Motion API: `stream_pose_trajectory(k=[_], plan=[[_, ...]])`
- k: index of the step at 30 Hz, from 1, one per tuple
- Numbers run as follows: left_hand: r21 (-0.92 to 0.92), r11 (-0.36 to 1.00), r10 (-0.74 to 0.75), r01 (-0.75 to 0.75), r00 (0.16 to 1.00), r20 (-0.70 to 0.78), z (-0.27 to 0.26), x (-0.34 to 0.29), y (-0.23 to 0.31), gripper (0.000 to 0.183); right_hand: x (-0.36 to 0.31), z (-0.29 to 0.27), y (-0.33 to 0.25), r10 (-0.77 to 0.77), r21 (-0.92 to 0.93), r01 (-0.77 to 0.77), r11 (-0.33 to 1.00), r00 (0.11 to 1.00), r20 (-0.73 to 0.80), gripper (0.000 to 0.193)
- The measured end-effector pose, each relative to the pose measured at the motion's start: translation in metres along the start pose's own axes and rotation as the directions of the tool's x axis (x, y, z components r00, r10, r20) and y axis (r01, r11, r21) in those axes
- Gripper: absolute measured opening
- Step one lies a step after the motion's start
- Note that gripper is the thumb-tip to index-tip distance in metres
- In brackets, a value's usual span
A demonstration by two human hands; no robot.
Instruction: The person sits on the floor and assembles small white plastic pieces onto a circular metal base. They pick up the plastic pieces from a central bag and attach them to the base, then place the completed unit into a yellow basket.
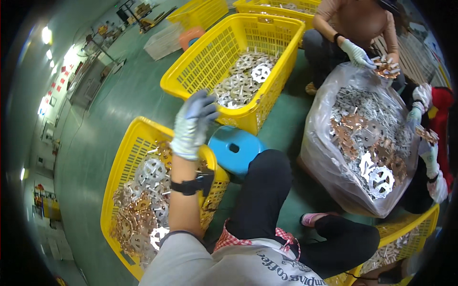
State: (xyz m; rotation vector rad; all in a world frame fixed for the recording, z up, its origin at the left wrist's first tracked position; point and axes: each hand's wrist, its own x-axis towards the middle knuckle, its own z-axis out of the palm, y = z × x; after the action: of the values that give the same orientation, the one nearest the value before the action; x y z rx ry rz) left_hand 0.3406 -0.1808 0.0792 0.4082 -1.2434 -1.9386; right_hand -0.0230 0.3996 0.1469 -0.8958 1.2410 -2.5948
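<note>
My left hand (193, 125), in a white and grey work glove, is raised over the rim of the near yellow basket (110, 190). Its fingers are stretched toward the right, slightly apart, and nothing shows in them. Below it, that basket holds a heap of stamped metal discs (143, 202), toothed and pierced, some silvery and some copper-coloured. Just beyond my fingers stands a larger yellow basket (281, 78), partly filled with similar silvery discs (241, 81). A blue plastic stool (234, 148) sits right of my wrist. My right hand is out of the picture.
A big clear plastic bag (319, 157) of metal scraps and discs stands at the right. Two gloved co-workers hold copper-coloured pieces over it, one crouching (362, 24), one at the far right. More yellow baskets (405, 238) stand at lower right and at the back.
</note>
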Motion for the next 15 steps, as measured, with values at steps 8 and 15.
stream_pose_trajectory(k=[8, 15], plan=[[-0.089, 0.962, -0.229, 0.258, 0.584, -0.779, -0.296, -0.117, -0.012, 0.048, 0.031, -0.021, 0.168, 0.184, 0.007, -0.19, 0.982, 0.938, -0.294, 0.028], [0.24, 0.133, -0.534, 0.962, 0.273, -0.8, -0.327, -0.166, -0.115, 0.071, 0.007, -0.051, 0.225, 0.704, 0.152, -0.713, 0.685, 0.592, -0.393, 0.035]])
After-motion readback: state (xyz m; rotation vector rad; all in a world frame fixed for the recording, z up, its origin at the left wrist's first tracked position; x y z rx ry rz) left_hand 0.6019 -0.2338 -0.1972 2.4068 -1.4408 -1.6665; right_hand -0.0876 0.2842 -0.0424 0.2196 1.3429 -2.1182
